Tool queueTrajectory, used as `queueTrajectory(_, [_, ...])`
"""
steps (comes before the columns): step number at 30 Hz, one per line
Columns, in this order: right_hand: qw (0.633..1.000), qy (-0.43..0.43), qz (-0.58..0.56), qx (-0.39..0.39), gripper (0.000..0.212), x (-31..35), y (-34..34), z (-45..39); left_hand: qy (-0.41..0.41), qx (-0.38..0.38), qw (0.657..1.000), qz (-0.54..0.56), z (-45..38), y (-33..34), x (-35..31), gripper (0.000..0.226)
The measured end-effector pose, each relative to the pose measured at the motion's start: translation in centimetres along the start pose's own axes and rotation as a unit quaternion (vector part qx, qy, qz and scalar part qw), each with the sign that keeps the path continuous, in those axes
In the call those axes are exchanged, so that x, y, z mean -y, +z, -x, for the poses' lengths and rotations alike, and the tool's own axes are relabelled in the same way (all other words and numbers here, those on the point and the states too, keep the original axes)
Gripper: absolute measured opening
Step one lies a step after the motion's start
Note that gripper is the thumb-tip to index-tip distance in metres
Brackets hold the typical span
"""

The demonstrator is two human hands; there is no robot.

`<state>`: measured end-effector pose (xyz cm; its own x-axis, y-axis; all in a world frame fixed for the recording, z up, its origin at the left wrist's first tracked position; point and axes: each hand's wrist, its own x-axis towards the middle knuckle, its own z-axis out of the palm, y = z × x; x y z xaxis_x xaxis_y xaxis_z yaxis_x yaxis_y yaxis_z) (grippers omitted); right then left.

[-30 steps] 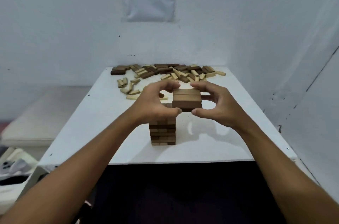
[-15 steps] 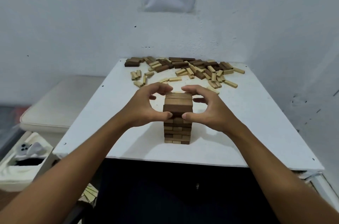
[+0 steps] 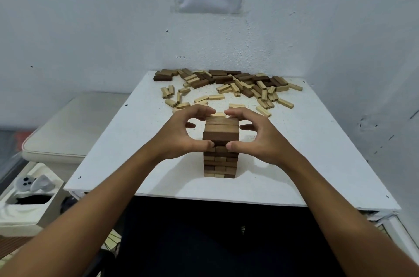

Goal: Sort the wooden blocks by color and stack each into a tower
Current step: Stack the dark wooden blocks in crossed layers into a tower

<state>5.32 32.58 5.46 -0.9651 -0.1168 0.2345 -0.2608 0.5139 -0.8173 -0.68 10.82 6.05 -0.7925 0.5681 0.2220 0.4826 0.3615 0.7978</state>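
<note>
Left hand (image 3: 179, 136) and right hand (image 3: 260, 138) with curled fingers clamped on the top layer (image 3: 221, 128) of the dark tower (image 3: 220, 156) — mid-bench (image 3: 306, 154), loose blocks (image 3: 229, 88) scattered behind — dark and pale mixed.

One tower of dark brown wooden blocks (image 3: 220, 152); two hands; one white table (image 3: 317, 163); loose blocks too jumbled to count.

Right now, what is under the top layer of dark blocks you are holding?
The dark tower stands under the top layer, on the white table. Both thumbs cover part of the seam, so whether the layer has seated fully is hidden.
</note>
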Motion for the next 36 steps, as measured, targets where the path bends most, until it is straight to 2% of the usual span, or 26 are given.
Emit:
queueTrajectory(6, [1.0,0.01,0.003,0.007,0.07,-0.1,0.0,0.2,-0.009,0.007,1.0,0.014,-0.1,0.2,0.3,0.074])
queueTrajectory(10, [1.0,0.018,0.003,0.013,0.079,-0.2,-0.1,0.5,-0.019,-0.004,1.0,0.013,0.5,0.5,0.7,0.092])
queueTrajectory(14, [0.998,0.052,-0.047,-0.002,0.095,-0.3,0.6,1.0,-0.058,-0.006,0.998,0.03,1.7,1.9,0.5,0.104])
queueTrajectory(17, [0.99,0.102,-0.1,-0.021,0.092,0.3,1.8,1.5,-0.067,-0.01,0.996,0.063,2.2,3.4,0.2,0.098])
queueTrajectory(18, [0.986,0.117,-0.113,-0.028,0.097,0.5,2.1,1.6,-0.07,-0.015,0.995,0.066,2.3,3.8,0.1,0.099])
queueTrajectory(20, [0.982,0.135,-0.127,-0.035,0.121,0.6,2.9,1.8,-0.076,-0.028,0.994,0.069,2.5,4.5,-0.1,0.11])
queueTrajectory(22, [0.979,0.142,-0.141,-0.037,0.131,0.4,3.5,1.7,-0.073,-0.039,0.993,0.082,2.5,5.0,-0.3,0.118])
queueTrajectory(26, [0.976,0.148,-0.154,-0.033,0.133,0.5,4.2,1.6,-0.086,-0.059,0.986,0.129,2.4,5.7,-0.4,0.111])
queueTrajectory(36, [0.973,0.153,-0.164,-0.047,0.134,0.9,4.8,1.2,-0.096,-0.057,0.983,0.147,2.0,6.1,-0.8,0.121])
